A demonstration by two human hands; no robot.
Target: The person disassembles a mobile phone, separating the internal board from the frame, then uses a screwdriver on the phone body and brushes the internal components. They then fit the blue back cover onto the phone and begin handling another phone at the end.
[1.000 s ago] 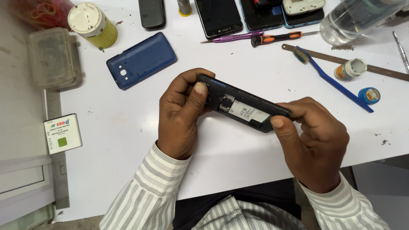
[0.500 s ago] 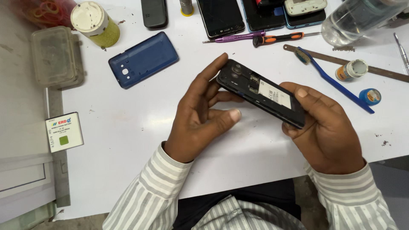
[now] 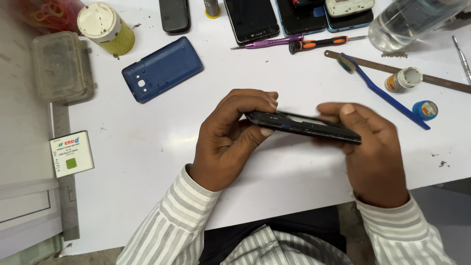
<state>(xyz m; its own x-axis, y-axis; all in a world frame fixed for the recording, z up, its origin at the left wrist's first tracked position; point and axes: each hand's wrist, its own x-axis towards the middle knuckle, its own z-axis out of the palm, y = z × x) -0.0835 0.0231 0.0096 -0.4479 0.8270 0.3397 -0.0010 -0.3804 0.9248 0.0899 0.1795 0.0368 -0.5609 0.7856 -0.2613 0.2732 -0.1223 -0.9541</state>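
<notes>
A: Black phone body (image 3: 304, 126), back cover off, is held edge-on above the white worktop (image 3: 147, 162), left hand (image 3: 230, 137) pinching its left end, right hand (image 3: 373, 152) clasping the right end.

B: Risk?

A: Likely flexing; too much pressure from those fingertips could crack the thin frame, or it could slip down near the blue back cover (image 3: 162, 68).

Both hands — left hand (image 3: 230, 137), right hand (image 3: 370, 152) — grip a black phone (image 3: 304, 126) edge-on, held below the blue back cover (image 3: 162, 68) on the white table (image 3: 147, 162).
</notes>
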